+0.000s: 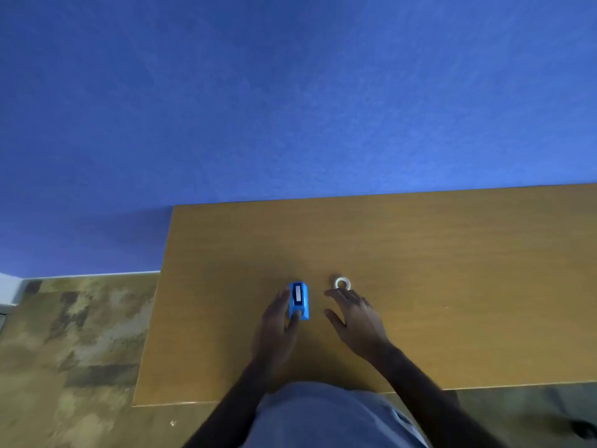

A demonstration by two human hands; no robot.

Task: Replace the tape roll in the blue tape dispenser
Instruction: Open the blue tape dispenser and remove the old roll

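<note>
Nearest the lens: a pale shirt front, with two bare forearms reaching out from either side of it over the near edge of a wooden counter. Stood on that counter, roughly mid-width and toward the near half: a blue tape dispenser, long axis running away from the camera, top face up with a dark slot and a light strip down the middle. Which end carried the cutter: could not be told. Left hand laid against the dispenser's left side, fingers stretched along it, thumb pressed on the near end; closed loosely around the body, steadying it on the surface rather than lifting it. Right hand spread flat and open just right of the dispenser, palm down, fingers fanned forward, thumb out to the left, gripping nothing. Just beyond those fingertips: a small white tape roll, lying flat with its hole upward, seemingly a hair short of contact. Behind the counter: a blue wall; to the left: mottled brown floor.
</note>
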